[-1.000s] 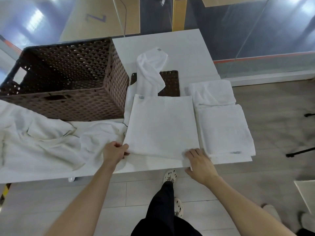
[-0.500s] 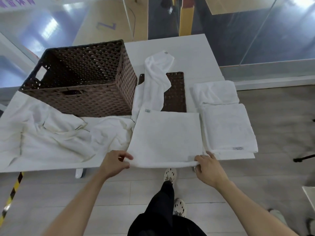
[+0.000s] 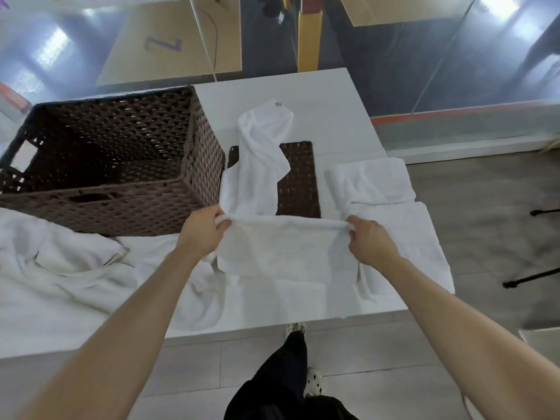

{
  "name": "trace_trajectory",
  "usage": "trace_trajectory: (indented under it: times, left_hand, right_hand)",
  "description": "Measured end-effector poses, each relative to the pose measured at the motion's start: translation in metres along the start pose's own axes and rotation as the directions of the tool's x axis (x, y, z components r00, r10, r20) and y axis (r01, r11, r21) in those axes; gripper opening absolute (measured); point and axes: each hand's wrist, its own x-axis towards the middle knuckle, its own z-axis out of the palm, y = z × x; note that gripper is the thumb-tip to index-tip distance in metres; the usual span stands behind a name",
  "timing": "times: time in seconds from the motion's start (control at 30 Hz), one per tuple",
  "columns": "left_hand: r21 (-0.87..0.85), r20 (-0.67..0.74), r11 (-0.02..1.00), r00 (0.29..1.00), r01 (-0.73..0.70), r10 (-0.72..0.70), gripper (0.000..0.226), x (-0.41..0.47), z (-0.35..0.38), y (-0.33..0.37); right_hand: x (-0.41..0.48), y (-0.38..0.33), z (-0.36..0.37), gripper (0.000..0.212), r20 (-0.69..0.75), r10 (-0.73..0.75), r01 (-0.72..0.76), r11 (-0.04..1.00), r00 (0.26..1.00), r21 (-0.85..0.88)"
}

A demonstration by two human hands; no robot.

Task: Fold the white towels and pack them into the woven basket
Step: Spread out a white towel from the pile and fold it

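Note:
A white towel [image 3: 285, 253] lies at the middle of the white table [image 3: 303, 92], its near half doubled over away from me. My left hand [image 3: 204, 230] pinches the folded edge at its left corner, and my right hand [image 3: 368, 242] pinches the right corner. The dark brown woven basket [image 3: 100, 201] stands at the left, holding no towels. Two folded white towels [image 3: 375, 183] lie to the right, one behind the other. A crumpled white towel [image 3: 260, 156] drapes over the flat woven lid [image 3: 298, 183].
Loose unfolded white towels [image 3: 60, 268] spread across the left part of the table, in front of the basket. Glass panels and a yellow post [image 3: 307, 40] stand behind the table. My leg and shoes [image 3: 298, 328] are below the table's near edge.
Both hands lifted the towel's near edge from the table's front and carried it away from me, folding the towel in half. The camera shifted slightly.

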Motion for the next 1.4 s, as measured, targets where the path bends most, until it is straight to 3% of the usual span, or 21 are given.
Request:
trace_trajectory:
  times: [0.17,0.27,0.37,0.47,0.57,0.73,0.8,0.87,0.97,1.03,1.13,1.17,1.3,1.4]
  left_hand:
    - [0.108,0.132,0.994,0.991,-0.003,-0.011,0.020,0.069,0.025,0.001]
    - [0.193,0.267,0.980,0.964,-0.057,0.003,0.015,0.098,0.047,-0.003]
    - [0.197,0.343,0.980,0.938,-0.019,-0.051,0.014,0.111,0.063,-0.007]
    - [0.172,0.431,0.985,0.899,0.004,-0.079,0.020,0.118,0.070,-0.013]
    - [0.038,0.456,0.999,0.889,0.028,-0.042,0.016,0.123,0.062,-0.012]
    - [-0.032,0.494,0.997,0.866,-0.072,0.078,0.010,0.106,0.029,0.003]
    - [-0.039,0.537,0.996,0.838,-0.085,0.093,0.011,0.095,0.010,0.009]
    - [-0.115,0.636,0.992,0.763,-0.051,0.113,0.010,0.086,-0.011,0.013]
    - [-0.190,0.736,0.982,0.664,0.018,0.130,0.013,0.079,-0.033,0.015]
    - [-0.150,0.727,0.989,0.678,0.001,0.109,0.010,0.086,-0.031,0.015]
    - [-0.031,0.623,0.995,0.777,-0.092,0.092,0.008,0.106,-0.003,0.018]
    - [0.009,0.591,0.993,0.802,-0.114,0.086,0.008,0.112,0.009,0.018]
    - [0.226,0.571,0.964,0.821,-0.142,-0.013,0.021,0.127,0.048,0.016]
    - [0.269,0.589,0.951,0.807,-0.152,-0.038,0.043,0.128,0.057,0.014]
  right_hand:
    - [0.047,-0.010,0.000,0.018,0.130,0.110,-0.090,0.984,0.985,-0.152]
    - [0.064,-0.028,0.006,0.018,0.204,0.111,-0.032,0.935,0.973,-0.354]
    - [0.078,-0.039,0.016,0.025,0.251,0.114,0.009,0.897,0.961,-0.442]
    - [0.087,-0.038,0.019,0.026,0.288,0.115,0.024,0.898,0.951,-0.439]
    - [0.094,-0.038,0.012,0.025,0.325,0.117,0.031,0.908,0.938,-0.418]
    - [0.081,-0.025,-0.005,0.031,0.407,0.114,0.035,0.940,0.906,-0.340]
    - [0.069,-0.018,-0.016,0.023,0.487,0.084,0.080,0.949,0.869,-0.306]
    - [0.057,-0.014,-0.029,0.012,0.607,0.074,0.095,0.966,0.791,-0.242]
    - [0.048,-0.010,-0.046,0.022,0.732,0.105,0.083,0.973,0.673,-0.216]
    - [0.052,-0.010,-0.048,0.020,0.693,0.122,0.089,0.961,0.710,-0.261]
    - [0.068,-0.020,-0.039,0.005,0.508,0.061,0.157,0.913,0.859,-0.376]
    - [0.074,-0.024,-0.032,0.018,0.478,0.055,0.174,0.889,0.876,-0.422]
    - [0.093,-0.037,-0.004,0.030,0.503,0.035,0.288,0.785,0.864,-0.549]
    - [0.102,-0.041,0.015,0.032,0.483,-0.011,0.314,0.773,0.875,-0.551]
